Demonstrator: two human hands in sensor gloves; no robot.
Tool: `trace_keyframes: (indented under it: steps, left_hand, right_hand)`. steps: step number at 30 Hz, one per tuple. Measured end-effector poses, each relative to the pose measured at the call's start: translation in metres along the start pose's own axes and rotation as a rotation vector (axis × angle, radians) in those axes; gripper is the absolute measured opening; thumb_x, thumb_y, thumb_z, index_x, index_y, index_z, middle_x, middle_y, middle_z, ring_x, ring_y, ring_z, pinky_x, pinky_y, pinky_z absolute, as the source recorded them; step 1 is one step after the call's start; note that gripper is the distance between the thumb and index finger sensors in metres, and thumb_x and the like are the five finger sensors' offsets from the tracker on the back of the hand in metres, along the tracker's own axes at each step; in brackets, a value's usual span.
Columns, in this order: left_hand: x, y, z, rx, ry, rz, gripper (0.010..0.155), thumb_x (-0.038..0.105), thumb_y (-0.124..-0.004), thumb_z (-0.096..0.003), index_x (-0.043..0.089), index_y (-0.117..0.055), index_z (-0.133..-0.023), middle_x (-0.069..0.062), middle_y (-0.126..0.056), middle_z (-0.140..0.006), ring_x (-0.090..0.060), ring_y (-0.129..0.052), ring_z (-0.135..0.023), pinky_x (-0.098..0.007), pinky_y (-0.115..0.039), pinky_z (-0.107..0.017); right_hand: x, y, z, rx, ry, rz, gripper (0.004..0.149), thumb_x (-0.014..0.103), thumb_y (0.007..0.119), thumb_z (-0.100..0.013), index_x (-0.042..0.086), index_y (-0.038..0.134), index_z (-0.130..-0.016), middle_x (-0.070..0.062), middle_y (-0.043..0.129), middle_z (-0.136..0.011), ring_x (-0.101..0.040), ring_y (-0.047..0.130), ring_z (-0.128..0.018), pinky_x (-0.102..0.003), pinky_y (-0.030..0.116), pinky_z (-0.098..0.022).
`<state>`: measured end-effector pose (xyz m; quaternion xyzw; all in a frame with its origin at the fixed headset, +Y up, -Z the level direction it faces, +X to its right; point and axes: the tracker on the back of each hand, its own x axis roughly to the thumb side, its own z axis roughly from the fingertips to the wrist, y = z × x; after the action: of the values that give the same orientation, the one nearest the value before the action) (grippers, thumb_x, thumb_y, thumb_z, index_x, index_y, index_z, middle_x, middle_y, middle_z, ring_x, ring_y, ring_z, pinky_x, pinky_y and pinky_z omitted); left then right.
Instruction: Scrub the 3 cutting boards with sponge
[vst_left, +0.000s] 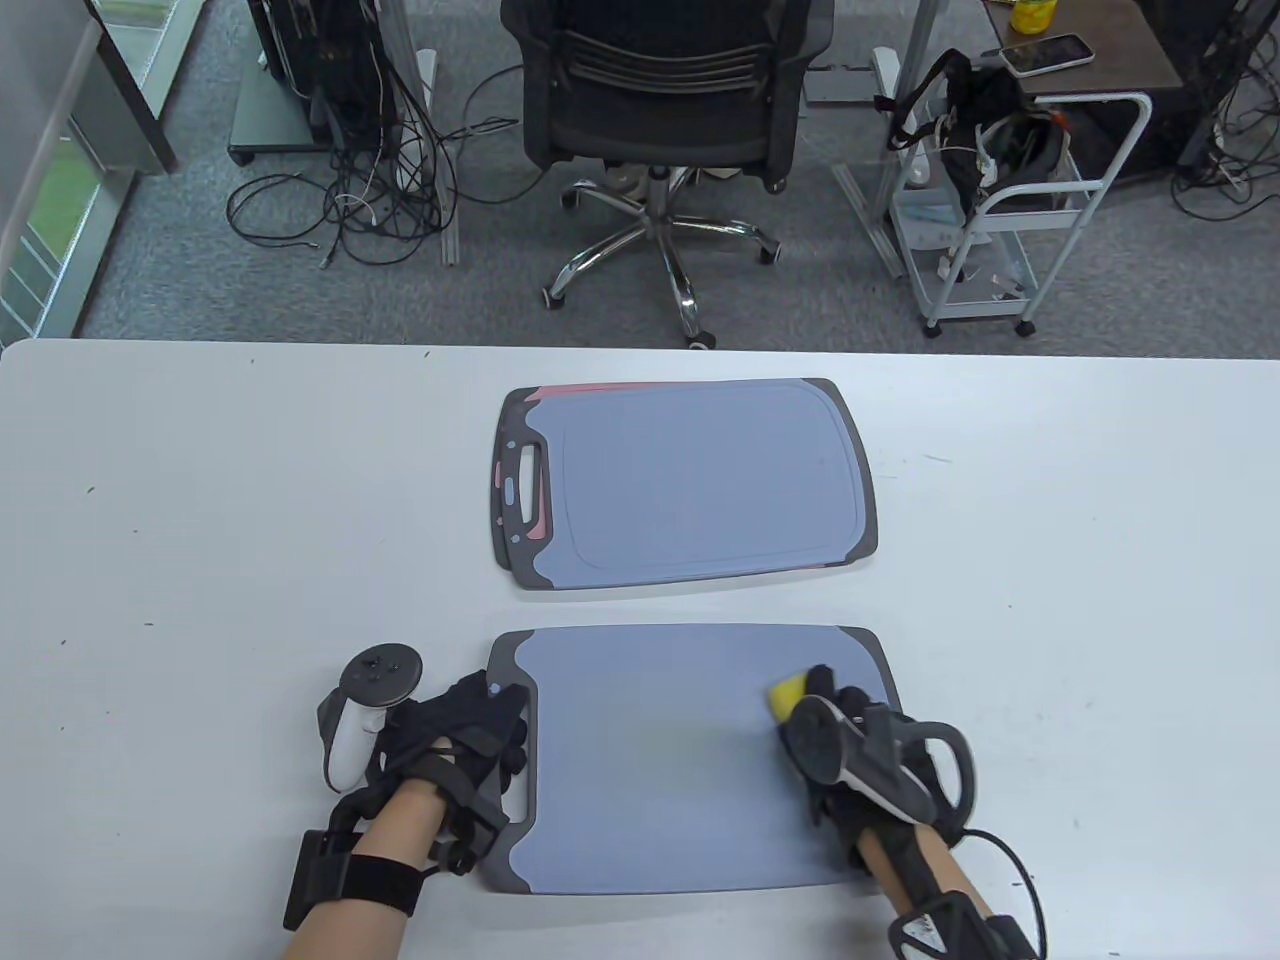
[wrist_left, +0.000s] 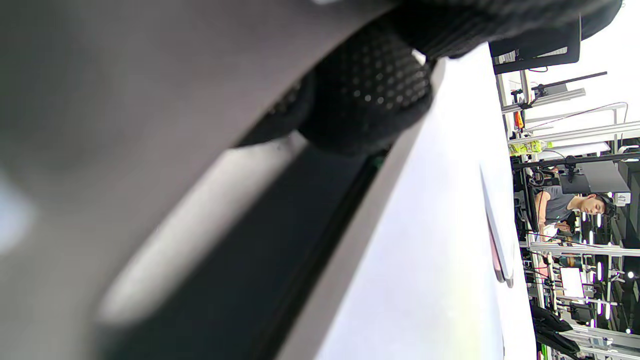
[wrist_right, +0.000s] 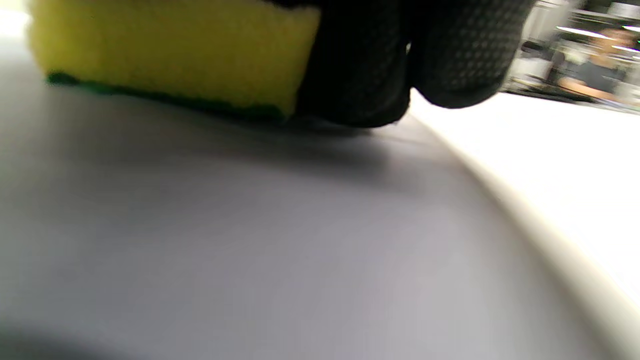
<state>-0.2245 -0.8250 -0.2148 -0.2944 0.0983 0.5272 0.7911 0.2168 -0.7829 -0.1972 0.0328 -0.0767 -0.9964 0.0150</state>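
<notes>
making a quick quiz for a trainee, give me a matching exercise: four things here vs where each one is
Things:
1. sponge
2. left hand
3. near cutting board
4. far stack of boards

Places:
A. on the near board's handle end
B. under both hands
C. mid-table, untouched
D. in the right hand, on the near board

Pairs: 1-D, 2-A, 3-B, 4-C

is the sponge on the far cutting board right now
No, the yellow sponge sits under the right hand on the near cutting board.
</notes>
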Motion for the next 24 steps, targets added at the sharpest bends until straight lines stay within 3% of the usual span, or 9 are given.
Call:
trace_keyframes:
  steps: [2, 4, 7, 12, 14, 16, 19, 21, 24]
  left_hand:
    - [0.000, 0.000, 0.000, 0.005, 0.000, -0.007, 0.054, 0.053, -0.073, -0.0576, 0.017, -0.068, -0.097, 0.005, -0.093, -0.070, 0.001, -0.109, -0.037, -0.025, -0.101, -0.028]
    - [0.000, 0.000, 0.000, 0.009, 0.000, -0.011, 0.054, 0.053, -0.073, -0.0577, 0.017, -0.068, -0.097, 0.006, -0.093, -0.070, 0.001, -0.109, -0.037, -0.025, -0.101, -0.027]
    - [0.000, 0.000, -0.001, 0.015, 0.001, -0.017, 0.054, 0.053, -0.073, -0.0578, 0.017, -0.068, -0.097, 0.006, -0.093, -0.070, 0.001, -0.109, -0.036, -0.025, -0.101, -0.027]
    - [-0.001, 0.000, -0.001, 0.005, 0.002, -0.007, 0.054, 0.053, -0.073, -0.0578, 0.017, -0.068, -0.097, 0.006, -0.093, -0.070, 0.001, -0.109, -0.037, -0.025, -0.101, -0.027]
    - [0.000, 0.000, -0.001, 0.000, 0.001, -0.003, 0.054, 0.053, -0.073, -0.0577, 0.016, -0.068, -0.097, 0.006, -0.093, -0.071, 0.000, -0.109, -0.037, -0.025, -0.101, -0.028]
    - [0.000, -0.001, -0.001, -0.002, 0.001, -0.001, 0.054, 0.053, -0.073, -0.0577, 0.016, -0.068, -0.098, 0.005, -0.093, -0.071, 0.000, -0.109, -0.037, -0.026, -0.101, -0.028]
    - [0.000, -0.001, -0.001, -0.009, 0.000, 0.005, 0.055, 0.053, -0.073, -0.0576, 0.016, -0.068, -0.098, 0.005, -0.093, -0.071, 0.000, -0.110, -0.038, -0.026, -0.101, -0.028]
    - [0.000, -0.001, -0.001, -0.007, 0.001, 0.004, 0.055, 0.053, -0.073, -0.0576, 0.016, -0.068, -0.098, 0.005, -0.093, -0.071, 0.000, -0.110, -0.038, -0.026, -0.101, -0.028]
    - [0.000, -0.001, -0.001, -0.007, 0.000, 0.002, 0.054, 0.053, -0.073, -0.0578, 0.017, -0.068, -0.098, 0.005, -0.093, -0.071, 0.000, -0.110, -0.037, -0.026, -0.101, -0.028]
  right_hand:
    - [-0.014, -0.001, 0.002, -0.021, 0.059, -0.079, 0.070, 0.053, 0.071, -0.049, 0.010, 0.061, -0.104, -0.013, 0.079, -0.077, -0.022, 0.089, -0.051, -0.047, 0.077, -0.047]
    - [0.001, -0.003, 0.001, -0.040, 0.006, -0.031, 0.071, 0.052, 0.071, -0.048, 0.007, 0.063, -0.102, -0.015, 0.081, -0.075, -0.022, 0.090, -0.049, -0.047, 0.078, -0.046]
    - [0.058, -0.007, 0.003, -0.025, -0.201, 0.019, 0.071, 0.053, 0.068, -0.049, 0.008, 0.060, -0.103, -0.013, 0.080, -0.076, -0.020, 0.090, -0.050, -0.045, 0.078, -0.046]
    - [0.195, -0.014, 0.036, -0.051, -0.612, 0.071, 0.072, 0.054, 0.068, -0.048, 0.008, 0.059, -0.103, -0.013, 0.081, -0.074, -0.019, 0.089, -0.049, -0.045, 0.079, -0.046]
    - [0.234, -0.016, 0.050, -0.081, -0.734, 0.109, 0.072, 0.056, 0.067, -0.048, 0.010, 0.059, -0.103, -0.011, 0.080, -0.075, -0.018, 0.090, -0.049, -0.044, 0.079, -0.047]
    - [0.250, -0.015, 0.055, -0.101, -0.779, 0.107, 0.072, 0.056, 0.067, -0.047, 0.011, 0.060, -0.103, -0.011, 0.081, -0.074, -0.018, 0.090, -0.049, -0.044, 0.079, -0.047]
    - [0.236, -0.015, 0.049, -0.104, -0.733, 0.111, 0.071, 0.057, 0.067, -0.047, 0.015, 0.059, -0.104, -0.008, 0.080, -0.076, -0.017, 0.090, -0.050, -0.043, 0.079, -0.047]
    - [0.206, -0.013, 0.039, -0.107, -0.631, 0.127, 0.071, 0.056, 0.067, -0.047, 0.014, 0.059, -0.103, -0.008, 0.081, -0.076, -0.018, 0.090, -0.049, -0.044, 0.079, -0.047]
    - [0.131, -0.009, 0.021, -0.081, -0.430, 0.123, 0.070, 0.056, 0.067, -0.047, 0.015, 0.059, -0.103, -0.009, 0.081, -0.077, -0.018, 0.090, -0.049, -0.044, 0.079, -0.046]
